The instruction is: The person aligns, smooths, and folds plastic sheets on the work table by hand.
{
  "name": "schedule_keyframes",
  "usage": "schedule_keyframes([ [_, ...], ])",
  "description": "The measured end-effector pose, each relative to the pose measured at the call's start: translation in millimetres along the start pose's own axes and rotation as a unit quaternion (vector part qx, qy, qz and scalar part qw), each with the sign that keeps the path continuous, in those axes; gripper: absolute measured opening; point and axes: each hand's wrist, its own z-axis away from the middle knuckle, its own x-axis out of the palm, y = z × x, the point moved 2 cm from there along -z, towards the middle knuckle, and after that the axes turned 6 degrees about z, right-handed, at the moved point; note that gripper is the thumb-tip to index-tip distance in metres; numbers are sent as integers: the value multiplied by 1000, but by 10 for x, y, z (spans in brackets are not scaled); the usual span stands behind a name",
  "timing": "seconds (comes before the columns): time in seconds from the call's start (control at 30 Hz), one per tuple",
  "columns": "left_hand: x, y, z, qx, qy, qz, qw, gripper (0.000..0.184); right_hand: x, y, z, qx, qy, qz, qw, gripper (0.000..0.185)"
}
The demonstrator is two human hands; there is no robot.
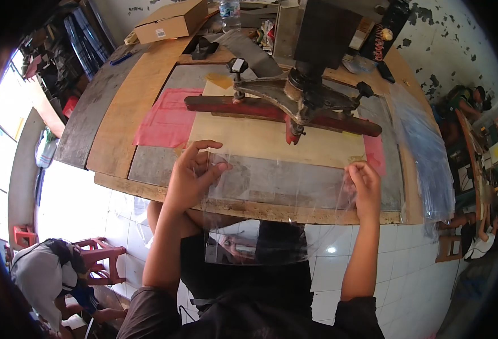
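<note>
A clear plastic sheet [257, 240] stretches between my two hands and hangs down over the table's front edge in front of my lap. My left hand [189, 178] is curled around its left side, index finger raised and thumb against the film. At the right side, my right hand [365, 189] pinches the sheet between thumb and fingers. Just beyond the hands lies a cream-coloured sheet [249, 138] on the grey worktop. Above it stands a press head with a worn red bar [215, 104], apart from both hands.
Pink sheets [167, 116] lie under the cream sheet's left side. A stack of clear plastic [427, 164] hangs over the table's right edge. At the back are a cardboard box [171, 21] and a water bottle [230, 14]. A person [43, 277] bends near a red stool [99, 260] at left.
</note>
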Motion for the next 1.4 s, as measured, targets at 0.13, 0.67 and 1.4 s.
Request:
schedule_keyframes([
  [0.13, 26, -76, 30, 7, 49, 57, 997, 30, -71, 171, 51, -117, 10, -15, 993, 31],
  [0.67, -74, -263, 6, 54, 42, 87, 994, 14, -100, 16, 329, -270, -146, 119, 944, 79],
  [1.4, -2, -114, 78, 62, 34, 104, 992, 20, -101, -80, 288, 49, -92, -92, 990, 24],
])
